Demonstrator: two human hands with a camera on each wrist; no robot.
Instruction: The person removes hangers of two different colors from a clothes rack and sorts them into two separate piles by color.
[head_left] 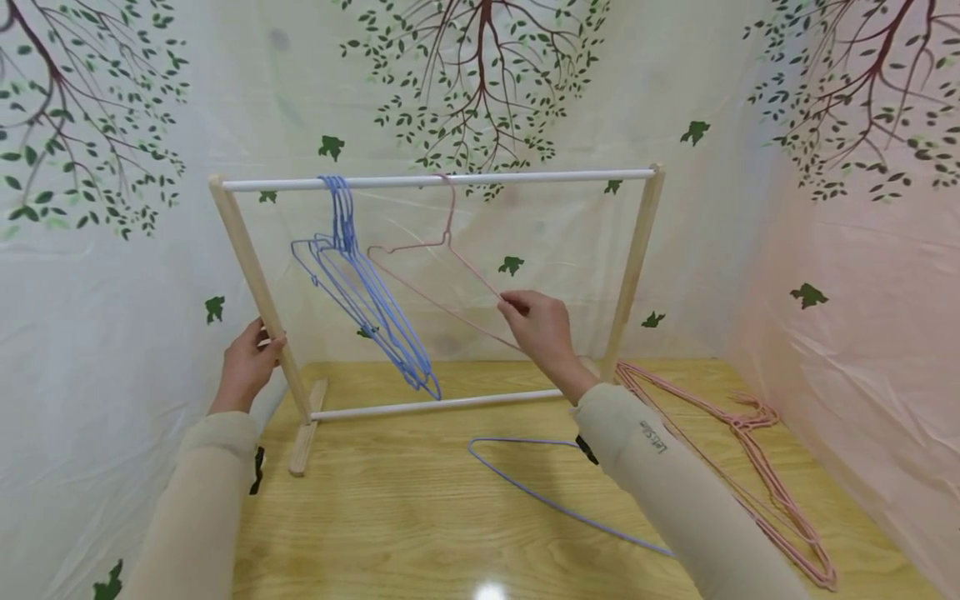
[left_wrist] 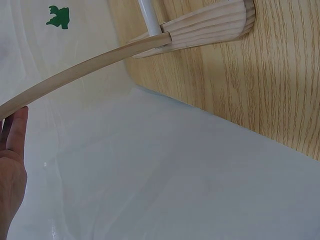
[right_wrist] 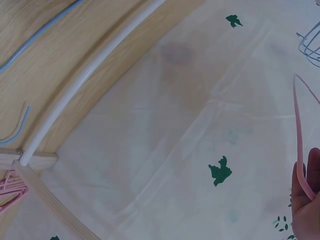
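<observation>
Left hand [head_left: 246, 367]: grips rack's left post [head_left: 258, 292], steadying the frame.
Right hand [head_left: 542, 327]: pinches pink hanger [head_left: 442, 275], hooked mid-rail [head_left: 438, 179] beside blue hangers [head_left: 367, 300].
Spare pink hangers [head_left: 750, 467]: desk's right edge.

Blue hangers [head_left: 367, 292] crowd the rail's [head_left: 438, 179] left (right half open).

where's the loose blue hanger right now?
Head view: the blue hanger lies flat on the wooden table, in front of the rack's lower rail, partly under the right forearm, left of the pink hanger pile.
</observation>
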